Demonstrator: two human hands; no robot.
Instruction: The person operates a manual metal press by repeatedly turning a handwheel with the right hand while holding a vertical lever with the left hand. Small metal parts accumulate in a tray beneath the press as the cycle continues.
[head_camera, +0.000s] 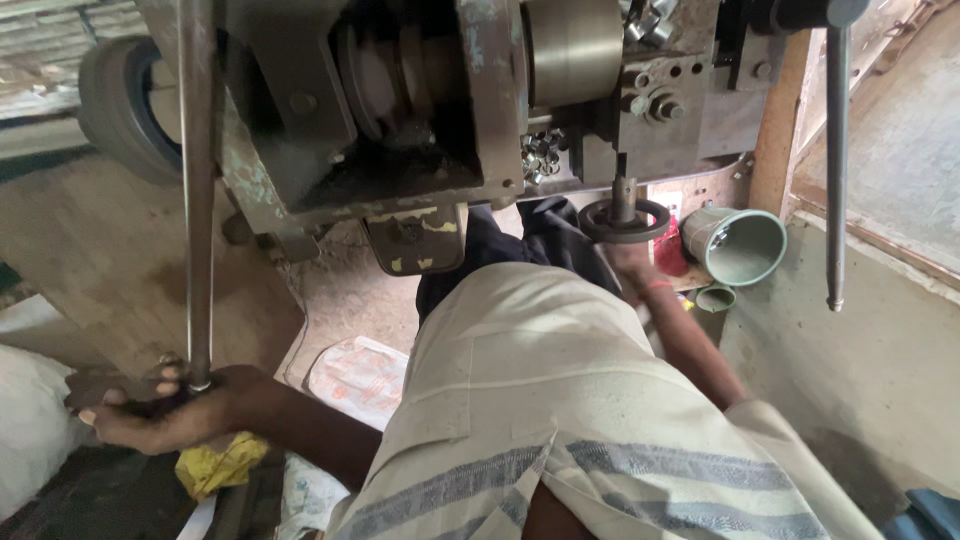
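The upper frame is filled by a heavy grey-green metal machine with chipped paint (400, 110), in whose open housing a polished steel cylinder (572, 48) is seated. A long round steel bar (198, 180) is fed downward along the machine's left side; its lower end is gripped by the left hand (160, 405), whose fingers are wrapped around the bar end with a crumpled yellow cloth (222, 462) lying just below the wrist. On the right, a second thin steel rod with a rounded tip (836, 170) hangs unheld. Below the machine's centre, a dark flat steel ring on a short vertical spindle (625, 218) is reached by the right hand (630, 265); the fingers are hidden beneath the ring, so it cannot be told whether they are curled or spread. A grey-green plastic mug lying on its side (735, 245) rests just beside that hand.

For good execution, the bar should be judged best kept straight and in line with the machine, with the left grip held firm at the end so that no sideways bending is introduced while the ring is attended to.
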